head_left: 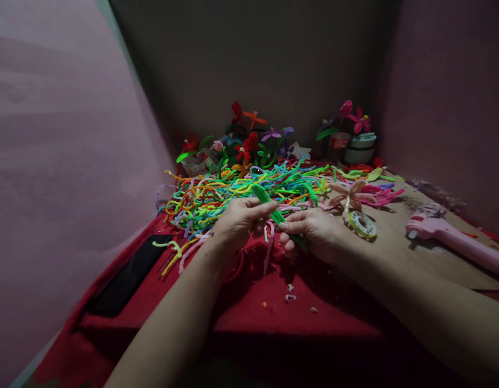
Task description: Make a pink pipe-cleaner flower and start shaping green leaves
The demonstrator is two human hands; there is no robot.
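Both my hands meet over a red cloth and pinch one green pipe-cleaner piece shaped like a leaf. My left hand is closed on its upper part. My right hand is closed on its lower end. Just behind them lies a big heap of loose pipe cleaners in many colours. A pale pink pipe-cleaner flower lies to the right of my right hand.
A roll of tape and a pink glue gun lie on brown board at the right. Finished pipe-cleaner flowers and small containers stand at the back. A black flat object lies left. Walls close in on both sides.
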